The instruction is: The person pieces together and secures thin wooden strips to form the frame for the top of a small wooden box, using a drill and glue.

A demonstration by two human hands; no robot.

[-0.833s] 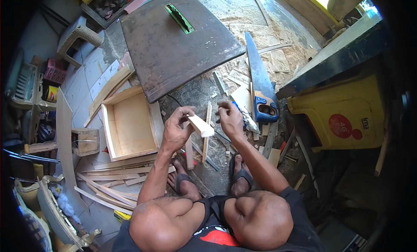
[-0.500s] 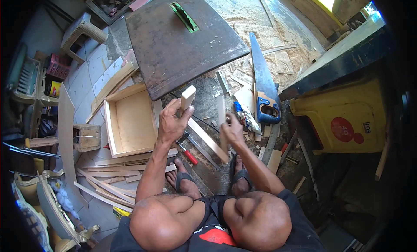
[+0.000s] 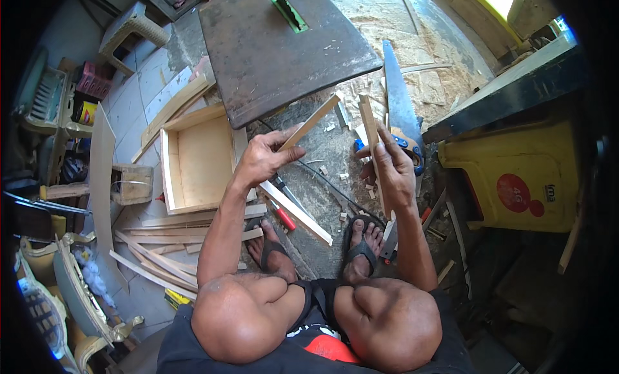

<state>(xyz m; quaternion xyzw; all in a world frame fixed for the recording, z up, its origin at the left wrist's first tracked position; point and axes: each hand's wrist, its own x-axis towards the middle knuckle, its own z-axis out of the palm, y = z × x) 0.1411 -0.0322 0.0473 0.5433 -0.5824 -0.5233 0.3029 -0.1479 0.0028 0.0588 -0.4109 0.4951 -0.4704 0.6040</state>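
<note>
head view: your left hand (image 3: 263, 158) is clamped on a thin wooden strip (image 3: 311, 121), pinched between thumb and fingers so it slants up and away toward the near edge of the dark saw table (image 3: 284, 52). your right hand (image 3: 390, 171) is closed around a second wooden strip (image 3: 371, 132), held nearly upright. the two hands are now apart, each with its own piece; a moment ago they were together on one joined piece just above your feet, and then your left lifted a small block alone. so the pieces have been separated and raised off the floor, which i judge means you are comparing or sorting strips rather than fitting them. below your hands, a longer pale batten (image 3: 296, 211) lies on the concrete floor (image 3: 322, 161) beside a red-handled tool (image 3: 282, 217). the open wooden box (image 3: 196, 158) sits at the floor's left side, the handsaw (image 3: 398, 103) to the right.
</note>
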